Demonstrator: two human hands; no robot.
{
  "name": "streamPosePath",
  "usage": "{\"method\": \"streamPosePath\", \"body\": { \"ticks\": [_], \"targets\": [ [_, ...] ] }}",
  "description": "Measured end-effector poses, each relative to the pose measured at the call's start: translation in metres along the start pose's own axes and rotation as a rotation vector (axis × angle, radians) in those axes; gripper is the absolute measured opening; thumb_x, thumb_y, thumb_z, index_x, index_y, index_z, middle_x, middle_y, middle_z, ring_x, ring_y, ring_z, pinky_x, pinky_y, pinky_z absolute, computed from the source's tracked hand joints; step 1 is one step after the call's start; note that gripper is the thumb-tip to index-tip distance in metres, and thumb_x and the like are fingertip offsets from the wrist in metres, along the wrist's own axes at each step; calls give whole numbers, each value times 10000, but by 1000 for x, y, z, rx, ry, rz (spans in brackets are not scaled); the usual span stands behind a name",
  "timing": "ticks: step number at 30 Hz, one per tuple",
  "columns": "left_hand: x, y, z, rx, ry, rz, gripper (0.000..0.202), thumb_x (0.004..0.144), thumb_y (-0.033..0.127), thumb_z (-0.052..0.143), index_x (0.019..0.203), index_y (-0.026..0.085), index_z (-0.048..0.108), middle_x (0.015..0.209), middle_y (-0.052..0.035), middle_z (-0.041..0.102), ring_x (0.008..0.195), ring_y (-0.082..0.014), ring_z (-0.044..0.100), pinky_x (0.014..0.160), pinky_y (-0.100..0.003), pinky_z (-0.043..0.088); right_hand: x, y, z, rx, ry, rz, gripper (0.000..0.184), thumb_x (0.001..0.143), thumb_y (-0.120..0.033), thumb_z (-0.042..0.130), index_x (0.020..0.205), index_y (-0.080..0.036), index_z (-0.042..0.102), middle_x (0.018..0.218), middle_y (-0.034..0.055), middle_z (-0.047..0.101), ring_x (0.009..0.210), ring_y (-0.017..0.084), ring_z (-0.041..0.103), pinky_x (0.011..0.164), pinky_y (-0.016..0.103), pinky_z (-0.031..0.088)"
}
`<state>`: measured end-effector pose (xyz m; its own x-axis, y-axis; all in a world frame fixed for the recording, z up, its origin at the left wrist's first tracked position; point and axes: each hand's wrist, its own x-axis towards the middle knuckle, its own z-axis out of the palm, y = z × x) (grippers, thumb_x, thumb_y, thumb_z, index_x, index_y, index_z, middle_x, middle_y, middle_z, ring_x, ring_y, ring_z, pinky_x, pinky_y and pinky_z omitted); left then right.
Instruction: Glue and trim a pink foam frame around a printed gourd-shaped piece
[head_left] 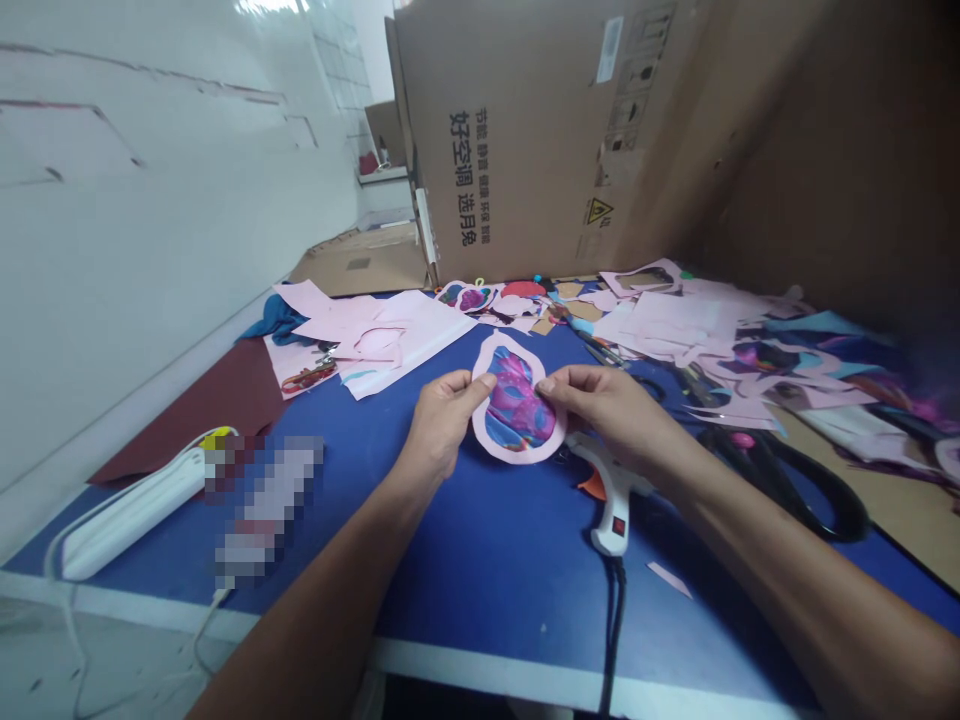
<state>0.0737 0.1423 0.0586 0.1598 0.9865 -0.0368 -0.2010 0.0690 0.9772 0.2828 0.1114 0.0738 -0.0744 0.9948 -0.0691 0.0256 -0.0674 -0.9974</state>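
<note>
A pink paper cut-out, rounded and pear-shaped, lies on the blue table with a purple, pink and blue printed patch in its window. My left hand pinches its left edge with the thumb on top. My right hand pinches the right edge, fingers curled. Both hands press the piece flat against the table.
A white glue gun with a black cord lies under my right forearm. Large black scissors sit to the right. Pink paper scraps and more cut-outs cover the back. A white power strip lies left. Cardboard boxes stand behind.
</note>
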Motion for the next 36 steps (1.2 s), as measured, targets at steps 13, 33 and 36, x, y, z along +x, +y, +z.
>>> {"method": "streamPosePath", "body": {
  "ticks": [13,33,36],
  "targets": [
    [-7,1,9,100,-116,-46,417,692,520,956,723,176,722,687,-13,710,584,-126,599,593,-258,473,1,-3,1,13,93,-87,416,762,-596,901,775,-226,710,660,-26,612,588,132,464,560,289,362],
    [2,11,-2,-40,65,55,425,750,530,949,748,184,702,689,-3,711,576,-119,617,608,-267,552,1,-1,-7,-43,-34,-15,511,744,-681,913,710,-223,690,670,12,657,614,148,552,604,299,447],
    [-1,12,0,-13,-27,-12,489,744,623,929,796,173,744,752,-52,772,624,-158,681,615,-290,584,2,-1,-8,-34,20,-45,490,744,-662,916,713,-226,696,679,10,657,621,151,558,602,302,447]
  ]
}}
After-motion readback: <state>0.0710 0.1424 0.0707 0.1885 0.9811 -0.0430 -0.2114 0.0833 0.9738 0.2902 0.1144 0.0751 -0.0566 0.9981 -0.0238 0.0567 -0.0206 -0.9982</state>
